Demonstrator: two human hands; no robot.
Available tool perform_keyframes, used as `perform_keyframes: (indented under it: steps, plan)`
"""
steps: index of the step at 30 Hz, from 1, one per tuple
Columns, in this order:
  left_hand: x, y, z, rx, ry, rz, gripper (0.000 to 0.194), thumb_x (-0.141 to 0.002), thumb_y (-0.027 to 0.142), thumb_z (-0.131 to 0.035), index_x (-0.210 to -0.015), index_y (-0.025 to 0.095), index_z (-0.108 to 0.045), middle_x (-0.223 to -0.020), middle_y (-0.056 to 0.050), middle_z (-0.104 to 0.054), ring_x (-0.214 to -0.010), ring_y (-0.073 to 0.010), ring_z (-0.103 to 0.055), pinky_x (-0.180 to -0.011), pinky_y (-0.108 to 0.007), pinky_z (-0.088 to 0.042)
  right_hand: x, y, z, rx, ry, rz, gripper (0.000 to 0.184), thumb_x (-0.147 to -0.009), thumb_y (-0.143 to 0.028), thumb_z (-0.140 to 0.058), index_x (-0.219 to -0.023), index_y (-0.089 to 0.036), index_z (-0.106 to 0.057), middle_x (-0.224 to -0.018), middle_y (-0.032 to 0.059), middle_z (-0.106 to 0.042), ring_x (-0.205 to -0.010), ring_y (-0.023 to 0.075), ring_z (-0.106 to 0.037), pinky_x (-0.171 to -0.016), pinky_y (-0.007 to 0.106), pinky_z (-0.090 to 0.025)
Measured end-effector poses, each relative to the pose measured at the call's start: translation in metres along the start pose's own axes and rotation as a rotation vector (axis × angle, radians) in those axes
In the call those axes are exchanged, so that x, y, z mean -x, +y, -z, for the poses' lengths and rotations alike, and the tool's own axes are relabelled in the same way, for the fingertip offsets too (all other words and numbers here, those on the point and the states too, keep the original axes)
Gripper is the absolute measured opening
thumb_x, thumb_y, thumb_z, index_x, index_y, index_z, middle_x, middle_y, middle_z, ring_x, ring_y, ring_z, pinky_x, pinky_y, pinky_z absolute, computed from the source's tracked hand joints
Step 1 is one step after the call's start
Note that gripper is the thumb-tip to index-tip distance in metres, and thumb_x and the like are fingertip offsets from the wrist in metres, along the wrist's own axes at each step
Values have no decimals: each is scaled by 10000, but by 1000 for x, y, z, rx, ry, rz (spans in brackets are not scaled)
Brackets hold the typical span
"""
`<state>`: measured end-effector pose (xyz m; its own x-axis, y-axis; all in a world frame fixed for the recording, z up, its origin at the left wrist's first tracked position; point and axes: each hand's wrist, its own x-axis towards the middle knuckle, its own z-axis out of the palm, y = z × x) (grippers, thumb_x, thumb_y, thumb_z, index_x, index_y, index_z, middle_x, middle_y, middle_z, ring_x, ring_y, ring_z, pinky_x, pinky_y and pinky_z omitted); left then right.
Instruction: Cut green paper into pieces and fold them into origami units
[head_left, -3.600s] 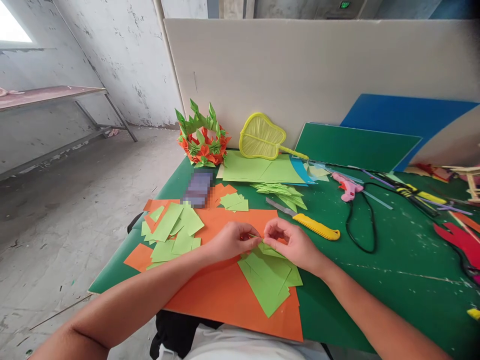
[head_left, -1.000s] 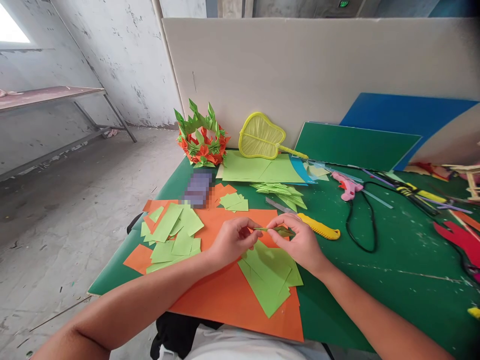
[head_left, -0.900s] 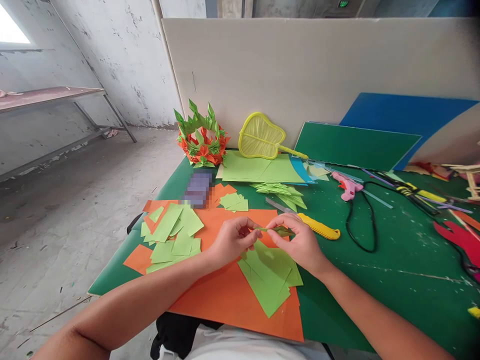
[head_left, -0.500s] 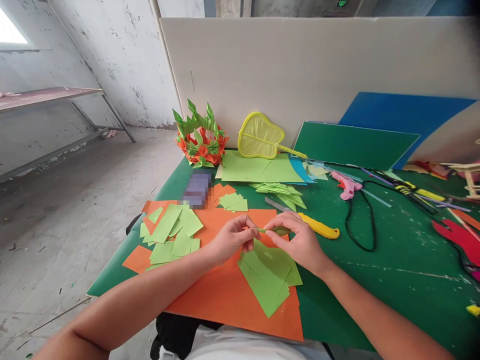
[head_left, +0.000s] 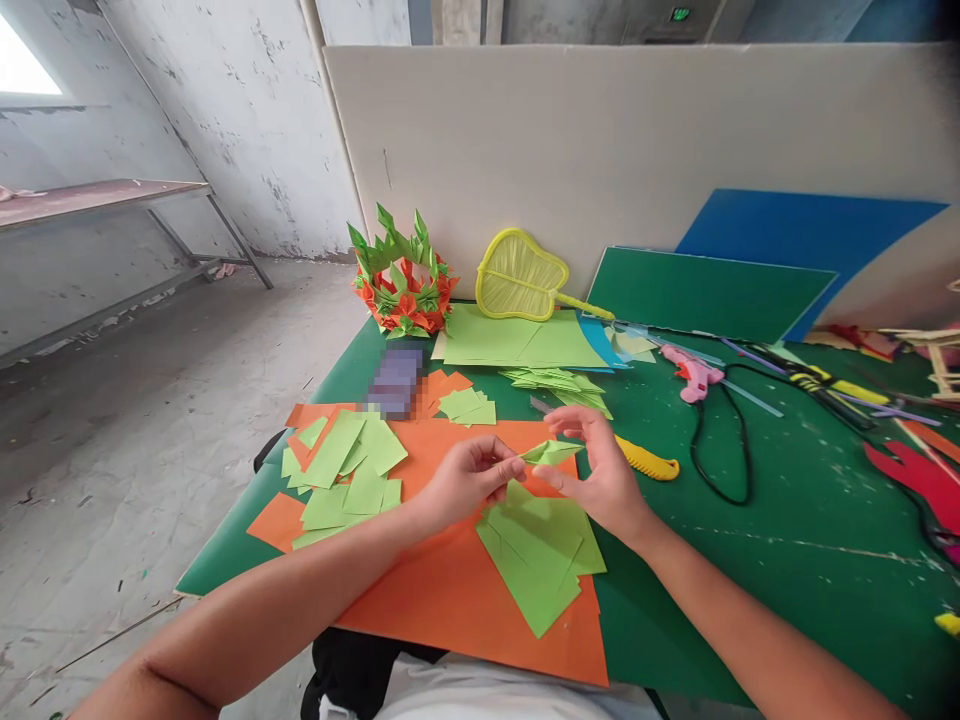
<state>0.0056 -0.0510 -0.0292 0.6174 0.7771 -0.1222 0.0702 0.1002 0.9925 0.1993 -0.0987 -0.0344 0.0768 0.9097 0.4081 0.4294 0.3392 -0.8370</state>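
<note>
A small folded green paper piece is held just above the orange sheet. My left hand pinches its left tip between thumb and fingers. On the other side, my right hand touches the paper's right end with the thumb, its fingers spread apart above. Under both hands lies a loose stack of green paper sheets. A yellow utility knife lies just behind my right hand.
Cut green squares lie at the left, folded green units and large green sheets farther back. An orange-green paper wreath, yellow fan, pink glue gun and its black cord sit on the green table.
The flat folded strip has been opened into a wider shape. My right hand's fingers have lifted and spread; my left hand still pinches the left tip.
</note>
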Motion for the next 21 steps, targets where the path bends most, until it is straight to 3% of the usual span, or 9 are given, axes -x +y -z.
perform_keyframes:
  steps: [2, 7, 14, 21]
  plan:
    - [-1, -4, -1, 45, 68, -18, 404, -780, 533, -665, -782, 145, -553, -758, -14, -632, -506, -47, -493, -450, -168, -391, -1, 4, -1, -161, -4, -125, 518, -715, -427, -757, -1123, -265, -481, -1100, 54, -591, -968, 205, -591, -861, 375, -488]
    - [-3, -12, -1, 0, 96, -7, 384, -775, 519, -676, -788, 155, -552, -606, 38, -536, -493, -68, -505, -436, -173, -385, -1, 6, -4, -417, -223, -413, 306, -790, -464, -685, -929, -193, -650, -896, 49, -673, -851, 181, -628, -782, 322, -502]
    - [-2, -10, -1, -264, 54, -16, 345, -793, 495, -647, -852, 156, -628, -669, 10, -590, -508, -87, -543, -466, -187, -422, -2, 3, 2, -424, -249, -438, 241, -766, -411, -710, -782, -173, -683, -710, 4, -634, -638, 118, -544, -617, 259, -468]
    - [1, -7, -1, -413, -16, -66, 351, -851, 489, -568, -826, 160, -689, -577, 15, -572, -482, -89, -521, -460, -184, -406, -1, 6, 1, -398, -290, -450, 243, -749, -400, -728, -836, -174, -707, -752, 16, -658, -642, 120, -561, -588, 252, -470]
